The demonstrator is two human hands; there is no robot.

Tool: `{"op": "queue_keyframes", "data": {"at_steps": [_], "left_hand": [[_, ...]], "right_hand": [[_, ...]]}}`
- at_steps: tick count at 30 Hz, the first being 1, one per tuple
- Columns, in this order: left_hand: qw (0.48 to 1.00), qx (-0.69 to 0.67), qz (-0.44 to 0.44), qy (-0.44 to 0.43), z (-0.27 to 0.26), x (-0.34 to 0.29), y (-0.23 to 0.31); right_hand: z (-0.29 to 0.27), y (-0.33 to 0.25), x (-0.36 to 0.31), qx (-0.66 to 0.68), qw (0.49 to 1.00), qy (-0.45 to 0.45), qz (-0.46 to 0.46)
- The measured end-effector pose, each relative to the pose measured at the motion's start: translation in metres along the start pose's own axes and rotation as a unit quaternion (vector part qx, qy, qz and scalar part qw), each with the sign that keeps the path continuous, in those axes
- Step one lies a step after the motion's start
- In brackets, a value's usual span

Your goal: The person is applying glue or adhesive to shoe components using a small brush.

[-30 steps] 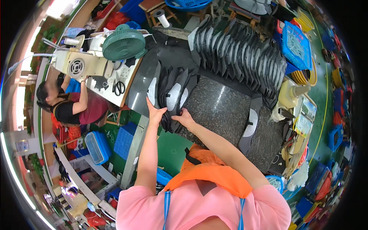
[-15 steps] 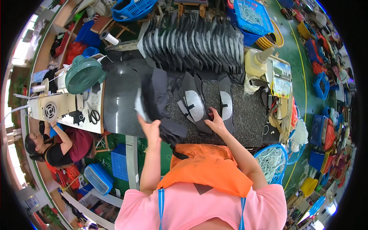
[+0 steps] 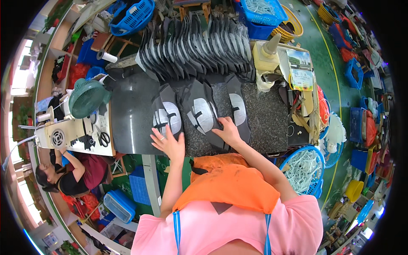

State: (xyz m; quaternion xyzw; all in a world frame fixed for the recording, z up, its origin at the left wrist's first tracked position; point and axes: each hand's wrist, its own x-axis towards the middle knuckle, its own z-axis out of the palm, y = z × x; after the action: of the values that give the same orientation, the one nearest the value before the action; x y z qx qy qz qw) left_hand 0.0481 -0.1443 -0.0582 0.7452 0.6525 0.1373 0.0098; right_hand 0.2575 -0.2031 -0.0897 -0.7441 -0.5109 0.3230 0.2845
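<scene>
Three groups of dark cut pieces with silver-grey oval patches and short black tabs lie on the worktable. My left hand point(image 3: 169, 144), fingers spread, rests on the near end of the left pieces point(image 3: 171, 111). The fingers of my right hand point(image 3: 229, 132) are bent at the right edge of the middle pieces point(image 3: 203, 114), seemingly pinching it; the fingertips are partly hidden. Just right of that hand lies another dark piece point(image 3: 239, 109) with a grey patch. Behind them, a long row of similar dark pieces point(image 3: 193, 49) stands stacked and overlapping.
On the right are a cream container point(image 3: 265, 57) and a blue basket of pale strips point(image 3: 304, 170). At left stand a green fan point(image 3: 87, 97), black scissors point(image 3: 103, 139) and a sewing machine point(image 3: 57, 136); another person point(image 3: 72, 170) sits there. The stone tabletop point(image 3: 267, 123) ends near my orange apron.
My left hand has laid the dark pieces it held onto the table and spread its fingers over them. My right hand stays at the middle pieces' edge. The whole view has shifted slightly.
</scene>
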Motion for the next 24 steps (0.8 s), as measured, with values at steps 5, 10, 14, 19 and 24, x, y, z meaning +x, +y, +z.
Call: {"op": "queue_keyframes", "data": {"at_steps": [5,10,14,19,24], "left_hand": [[0.697,-0.580,-0.269,-0.324,0.006,0.003,0.050],[0.678,-0.692,-0.194,-0.154,0.000,0.007,0.093],[0.643,-0.723,-0.147,-0.206,0.007,0.017,0.131],[0.747,-0.471,-0.238,-0.404,0.093,-0.021,0.149],[0.866,-0.445,-0.002,-0.228,0.070,-0.013,0.137]], "right_hand": [[-0.011,0.005,0.011,0.437,0.874,-0.153,0.145],[-0.035,-0.015,0.009,0.469,0.871,-0.124,0.082],[-0.044,0.028,0.012,0.371,0.929,-0.007,0.001],[-0.051,0.076,-0.015,-0.030,0.990,0.015,0.138],[-0.049,0.067,-0.025,-0.126,0.965,0.230,-0.005]]}}
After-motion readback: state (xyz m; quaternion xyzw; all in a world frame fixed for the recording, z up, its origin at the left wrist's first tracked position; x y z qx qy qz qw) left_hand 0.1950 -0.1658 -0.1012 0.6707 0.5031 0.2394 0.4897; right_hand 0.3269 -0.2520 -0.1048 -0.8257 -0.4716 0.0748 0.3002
